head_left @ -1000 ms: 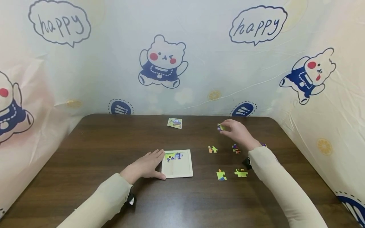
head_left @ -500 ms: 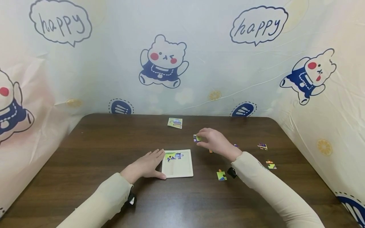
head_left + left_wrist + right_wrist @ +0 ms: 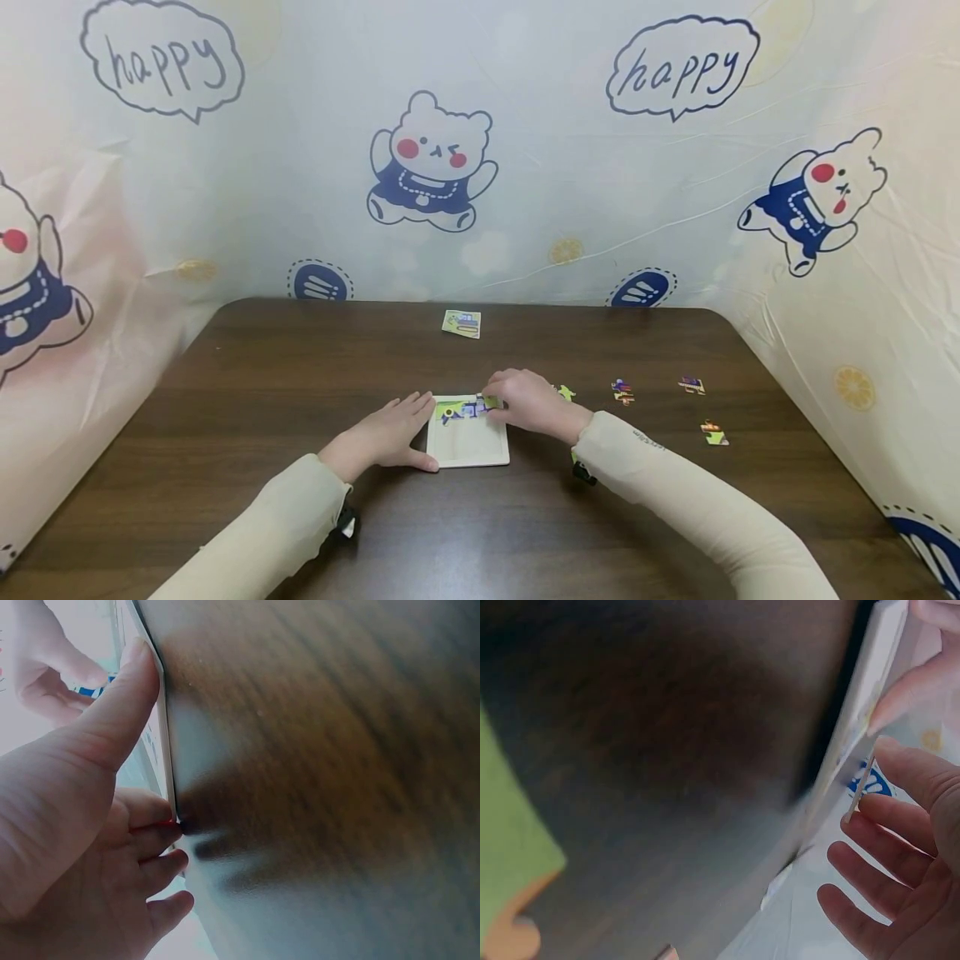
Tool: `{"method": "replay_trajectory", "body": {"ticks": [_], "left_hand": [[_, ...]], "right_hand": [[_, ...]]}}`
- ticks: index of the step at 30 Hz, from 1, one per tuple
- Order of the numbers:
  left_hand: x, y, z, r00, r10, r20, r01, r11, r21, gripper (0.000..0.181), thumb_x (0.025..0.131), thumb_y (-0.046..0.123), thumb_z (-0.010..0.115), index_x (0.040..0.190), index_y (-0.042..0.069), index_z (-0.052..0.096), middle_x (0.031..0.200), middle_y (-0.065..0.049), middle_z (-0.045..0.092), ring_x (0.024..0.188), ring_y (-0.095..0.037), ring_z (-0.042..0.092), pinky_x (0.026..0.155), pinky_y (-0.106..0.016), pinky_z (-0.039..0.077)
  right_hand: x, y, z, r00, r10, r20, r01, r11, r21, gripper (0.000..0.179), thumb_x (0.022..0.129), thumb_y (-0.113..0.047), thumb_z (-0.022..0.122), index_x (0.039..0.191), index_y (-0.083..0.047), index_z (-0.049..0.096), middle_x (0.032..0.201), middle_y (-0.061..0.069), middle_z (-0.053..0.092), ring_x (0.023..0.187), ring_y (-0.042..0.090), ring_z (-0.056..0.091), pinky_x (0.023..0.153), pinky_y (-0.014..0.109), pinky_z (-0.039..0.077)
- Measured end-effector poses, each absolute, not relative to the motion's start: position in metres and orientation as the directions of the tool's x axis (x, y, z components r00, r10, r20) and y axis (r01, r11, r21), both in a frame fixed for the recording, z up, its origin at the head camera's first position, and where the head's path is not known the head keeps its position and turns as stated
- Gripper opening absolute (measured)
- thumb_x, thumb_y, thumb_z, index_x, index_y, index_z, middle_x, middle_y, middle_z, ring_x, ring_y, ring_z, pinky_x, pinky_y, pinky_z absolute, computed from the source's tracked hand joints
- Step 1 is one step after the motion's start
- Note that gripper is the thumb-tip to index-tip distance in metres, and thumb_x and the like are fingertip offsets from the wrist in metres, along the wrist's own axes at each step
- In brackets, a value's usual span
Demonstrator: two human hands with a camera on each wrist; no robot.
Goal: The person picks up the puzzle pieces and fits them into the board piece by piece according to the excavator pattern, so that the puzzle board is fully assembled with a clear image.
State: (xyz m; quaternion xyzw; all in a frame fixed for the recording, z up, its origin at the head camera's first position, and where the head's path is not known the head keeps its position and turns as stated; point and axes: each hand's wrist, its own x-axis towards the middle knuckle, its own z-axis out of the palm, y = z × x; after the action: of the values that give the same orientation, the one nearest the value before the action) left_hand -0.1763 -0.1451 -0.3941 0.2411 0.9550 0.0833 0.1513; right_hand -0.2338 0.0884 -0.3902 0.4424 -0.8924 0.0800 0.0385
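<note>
Pinching a puzzle piece [image 3: 491,402] with right hand [image 3: 531,402] at far right corner of the tray [image 3: 472,446]; touching left edge with straight-fingered left hand [image 3: 381,435], seemingly against sliding.

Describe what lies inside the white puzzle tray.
Colourful puzzle pieces lie along its far side; the right hand pinches another piece there, hiding part of the far right corner.
</note>
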Motion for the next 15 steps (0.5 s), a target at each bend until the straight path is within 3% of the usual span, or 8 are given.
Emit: {"method": "replay_trajectory", "body": {"ticks": [7, 15], "left_hand": [[-0.176, -0.145, -0.394, -0.837, 0.488, -0.248, 0.436, 0.868, 0.236, 0.095, 0.076, 0.053, 0.067, 0.14, -0.007, 0.03, 0.146, -0.021, 0.025, 0.134, -0.034, 0.02, 0.107, -0.048, 0.019], [-0.177, -0.145, -0.394, -0.838, 0.485, -0.25, 0.432, 0.87, 0.239, 0.095, 0.076, 0.053, 0.067, 0.14, -0.007, 0.03, 0.146, -0.021, 0.024, 0.135, -0.034, 0.019, 0.107, -0.047, 0.018]], "right_hand": [[-0.235, 0.085, -0.398, -0.62, -0.781, 0.076, -0.784, 0.616, -0.073, 0.031, 0.082, -0.028, 0.071, 0.105, -0.007, 0.07, 0.102, 0.004, 0.064, 0.093, 0.017, 0.059, 0.078, 0.032, 0.048], [-0.237, 0.085, -0.402, -0.602, -0.792, 0.098, -0.798, 0.601, -0.042, 0.028, 0.081, -0.029, 0.072, 0.099, -0.008, 0.071, 0.096, 0.002, 0.064, 0.085, 0.015, 0.059, 0.071, 0.031, 0.049]]}}
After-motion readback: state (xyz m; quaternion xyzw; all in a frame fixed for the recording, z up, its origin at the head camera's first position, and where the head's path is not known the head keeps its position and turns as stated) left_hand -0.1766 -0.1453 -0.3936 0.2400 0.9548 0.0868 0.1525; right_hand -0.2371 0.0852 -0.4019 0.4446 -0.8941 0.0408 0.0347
